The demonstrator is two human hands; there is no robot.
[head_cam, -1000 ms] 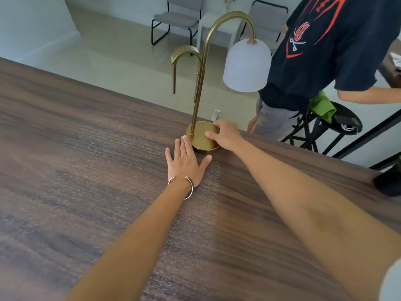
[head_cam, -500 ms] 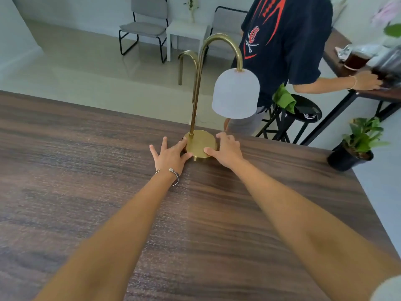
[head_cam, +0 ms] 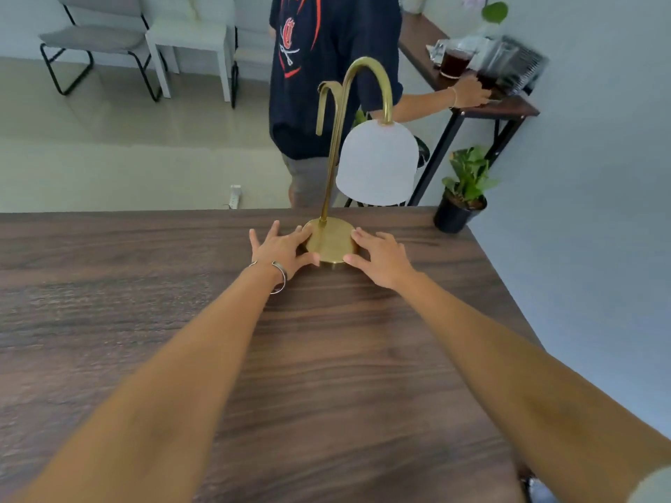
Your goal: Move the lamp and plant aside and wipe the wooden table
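Observation:
A brass lamp with a white dome shade (head_cam: pixel 377 165) stands on its round base (head_cam: pixel 331 242) near the far edge of the dark wooden table (head_cam: pixel 254 357). My left hand (head_cam: pixel 279 248), with a bangle on the wrist, touches the base's left rim with spread fingers. On the base's right rim rests my right hand (head_cam: pixel 381 257), fingers and thumb against it. A small potted plant (head_cam: pixel 463 192) in a black pot stands at the table's far right corner.
A person in a dark printed shirt (head_cam: pixel 326 67) stands just beyond the table, one hand on a narrow side table (head_cam: pixel 483 107) with cups. Grey chairs (head_cam: pixel 98 41) and a small white table (head_cam: pixel 188 34) stand further back. The wall lies to the right.
My left hand moved from flat on the table to the lamp base's left rim. My right hand stays on the right rim. The view swung right, bringing the plant into sight.

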